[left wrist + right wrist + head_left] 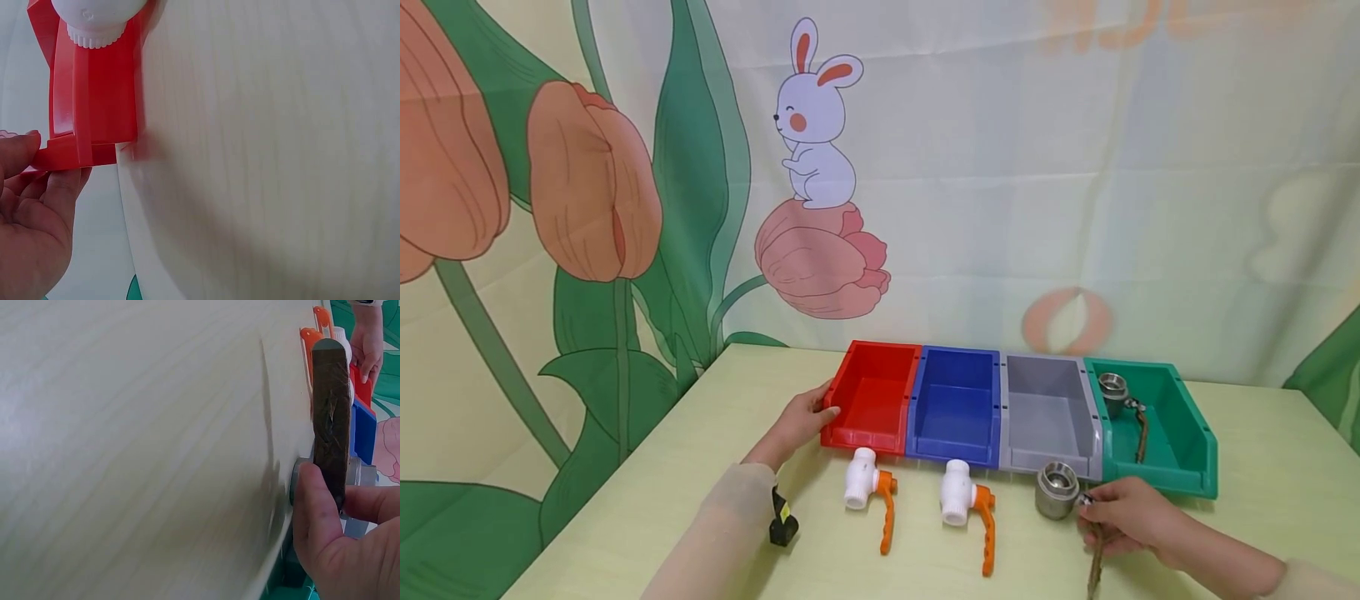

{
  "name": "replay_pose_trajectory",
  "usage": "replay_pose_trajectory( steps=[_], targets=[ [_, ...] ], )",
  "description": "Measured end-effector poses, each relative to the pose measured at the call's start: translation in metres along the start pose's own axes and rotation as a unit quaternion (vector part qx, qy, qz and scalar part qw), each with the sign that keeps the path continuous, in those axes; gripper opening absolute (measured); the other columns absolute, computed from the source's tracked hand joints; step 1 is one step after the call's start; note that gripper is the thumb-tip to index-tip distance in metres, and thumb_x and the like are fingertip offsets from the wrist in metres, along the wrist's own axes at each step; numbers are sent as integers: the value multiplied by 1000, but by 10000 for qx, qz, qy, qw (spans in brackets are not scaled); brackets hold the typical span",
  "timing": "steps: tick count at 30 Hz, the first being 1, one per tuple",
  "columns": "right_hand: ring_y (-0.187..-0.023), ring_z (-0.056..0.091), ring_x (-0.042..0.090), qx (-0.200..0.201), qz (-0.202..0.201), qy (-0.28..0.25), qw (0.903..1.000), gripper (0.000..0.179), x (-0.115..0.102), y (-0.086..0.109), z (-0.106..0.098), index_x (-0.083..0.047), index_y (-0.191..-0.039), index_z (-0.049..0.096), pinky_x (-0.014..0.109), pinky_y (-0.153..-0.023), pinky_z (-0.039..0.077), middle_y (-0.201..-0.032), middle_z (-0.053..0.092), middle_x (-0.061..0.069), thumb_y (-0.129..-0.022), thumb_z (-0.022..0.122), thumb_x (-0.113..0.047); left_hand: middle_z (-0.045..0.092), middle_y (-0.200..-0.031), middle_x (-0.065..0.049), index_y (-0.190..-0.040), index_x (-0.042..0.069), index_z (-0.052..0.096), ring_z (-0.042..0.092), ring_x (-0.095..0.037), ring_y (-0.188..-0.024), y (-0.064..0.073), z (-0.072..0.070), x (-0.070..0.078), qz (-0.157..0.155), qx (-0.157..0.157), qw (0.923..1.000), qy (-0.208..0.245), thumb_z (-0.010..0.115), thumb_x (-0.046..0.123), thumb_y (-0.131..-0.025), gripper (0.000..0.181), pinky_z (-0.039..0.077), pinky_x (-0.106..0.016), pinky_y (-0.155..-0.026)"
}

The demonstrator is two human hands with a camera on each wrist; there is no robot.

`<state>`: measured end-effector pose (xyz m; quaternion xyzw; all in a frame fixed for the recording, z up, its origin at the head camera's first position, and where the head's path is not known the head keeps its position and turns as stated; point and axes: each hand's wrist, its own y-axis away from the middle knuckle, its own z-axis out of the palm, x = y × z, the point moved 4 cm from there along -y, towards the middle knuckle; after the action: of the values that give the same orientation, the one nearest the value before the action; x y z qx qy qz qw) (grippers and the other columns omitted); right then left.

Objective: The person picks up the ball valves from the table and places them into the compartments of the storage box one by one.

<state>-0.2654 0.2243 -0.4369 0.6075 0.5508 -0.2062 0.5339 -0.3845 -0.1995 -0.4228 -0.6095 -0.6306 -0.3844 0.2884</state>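
My right hand (pixel 1123 512) pinches the brown-wrapped lever of a metal ball valve (pixel 1057 490) in front of the grey bin (pixel 1049 417). In the right wrist view, the lever (pixel 330 419) stands between thumb and fingers. My left hand (pixel 801 421) grips the left wall of the red bin (pixel 872 396), thumb over the rim; the left wrist view shows its fingers under that edge. Two white plastic ball valves with orange handles lie on the table: one valve (pixel 861 479) before the red bin, the other valve (pixel 956 493) before the blue bin (pixel 957 408).
A second metal valve (pixel 1113 392) lies in the green bin (pixel 1172 442) at the right end of the joined row. A black strap-like piece (pixel 783 527) is at the left wrist. Behind the table (pixel 700 442) hangs a printed cloth (pixel 955 208).
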Motion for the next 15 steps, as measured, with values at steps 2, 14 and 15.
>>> replay_pose_trajectory(
  steps=[2, 14, 15],
  targets=[
    [-67, 67, 9, 32, 16, 10, 10000, 21, 0, 0, 0, 10, -106, 66, 25, -62, 61, -74, 69, 2, -103, 52, -5, 44, -161, -18, -162, 12, 30, 47, -40, -143, 1, 0, 0, 24, 10, 10000, -2, 56, 13, -105, 63, 47, -50, -115],
    [-65, 63, 10, 98, 189, 256, 9994, 20, 1, -1, 1, 7, -104, 66, 23, -58, 58, -73, 67, 3, -104, 52, -6, 44, -161, -17, -162, 13, 30, 47, -40, -143, 1, 0, 1, 8, 19, 10000, -24, 56, 14, -105, 62, 46, -50, -116],
    [-66, 63, 10, 89, 191, 267, 9994, 20, 1, -1, 1, 7, -104, 66, 23, -58, 58, -73, 67, 3, -104, 51, -6, 44, -160, -18, -162, 12, 30, 47, -41, -143, 0, 0, 1, 37, 18, 10000, -39, 55, 13, -105, 62, 47, -51, -115]
  ],
)
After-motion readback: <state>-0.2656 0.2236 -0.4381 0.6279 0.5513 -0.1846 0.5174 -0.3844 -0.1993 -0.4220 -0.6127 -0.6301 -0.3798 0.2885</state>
